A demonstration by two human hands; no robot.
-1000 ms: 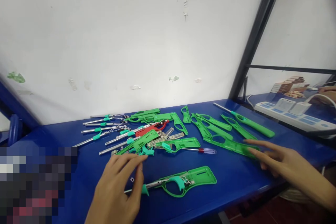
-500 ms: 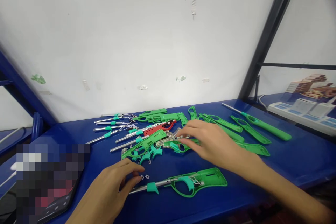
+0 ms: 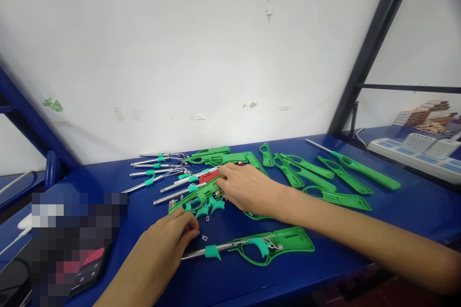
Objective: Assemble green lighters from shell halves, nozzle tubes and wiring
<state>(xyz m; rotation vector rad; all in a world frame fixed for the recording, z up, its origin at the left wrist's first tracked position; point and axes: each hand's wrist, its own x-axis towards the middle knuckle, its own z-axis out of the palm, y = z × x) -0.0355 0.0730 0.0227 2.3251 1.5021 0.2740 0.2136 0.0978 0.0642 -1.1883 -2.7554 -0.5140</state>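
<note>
1. Green half-shell (image 3: pixel 297 240) lies at five o'clock on the blue table (image 3: pixel 209 280), long axis nearly level, its metal tube (image 3: pixel 196 253) pointing just below nine o'clock.
2. Left hand (image 3: pixel 163 237) hides the tube's end, finger and thumb close together; grip unclear.
3. Right hand (image 3: pixel 248 188), apart at its two o'clock, covers piled parts (image 3: pixel 201 196); cannot tell its hold.

Near green half-shell (image 3: pixel 291 241), inner face up, handle to the right, bearing a teal trigger (image 3: pixel 263 245), white wires (image 3: pixel 271 238) and a metal tube (image 3: pixel 196 253) pointing left; second green half-shell (image 3: pixel 207 192) lying diagonally, farther left.
</note>
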